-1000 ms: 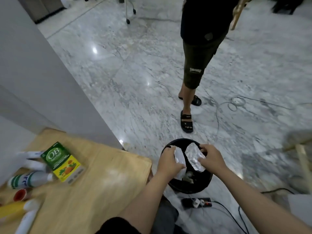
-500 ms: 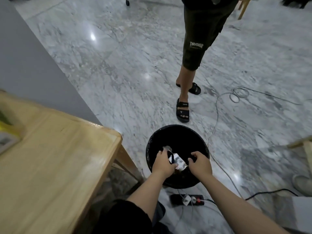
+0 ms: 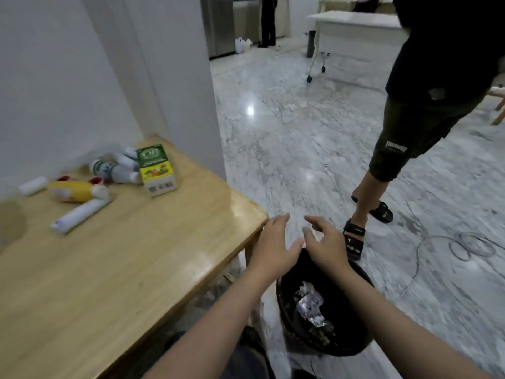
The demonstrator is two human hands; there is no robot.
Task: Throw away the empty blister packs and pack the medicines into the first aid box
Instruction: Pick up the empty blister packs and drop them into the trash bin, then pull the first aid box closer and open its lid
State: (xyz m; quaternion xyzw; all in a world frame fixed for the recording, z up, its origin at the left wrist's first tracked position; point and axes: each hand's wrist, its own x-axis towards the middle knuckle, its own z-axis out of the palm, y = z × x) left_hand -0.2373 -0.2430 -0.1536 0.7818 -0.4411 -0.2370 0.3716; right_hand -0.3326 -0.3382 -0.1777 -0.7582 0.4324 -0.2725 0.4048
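Crumpled silver blister packs (image 3: pixel 310 305) lie inside the black bin (image 3: pixel 352 340) on the floor beside the table. My left hand (image 3: pixel 274 247) and my right hand (image 3: pixel 325 242) hover above the bin's far rim, both empty with fingers spread. On the wooden table (image 3: pixel 114 269) lie the medicines: a green and yellow box (image 3: pixel 156 168), white bottles (image 3: pixel 114 170), a yellow tube (image 3: pixel 76 190) and a white tube (image 3: pixel 80 216). No first aid box is in view.
A person in dark shorts and black sandals (image 3: pixel 354 237) stands just beyond the bin. Cables (image 3: pixel 464 246) lie on the marble floor at right. A white pillar (image 3: pixel 175 77) rises behind the table's far corner. A wheeled white table (image 3: pixel 355 31) stands far back.
My hands let go of the blister packs, which now lie in the bin, and rose out of it. My view swung up and left, so the table's medicines show again.
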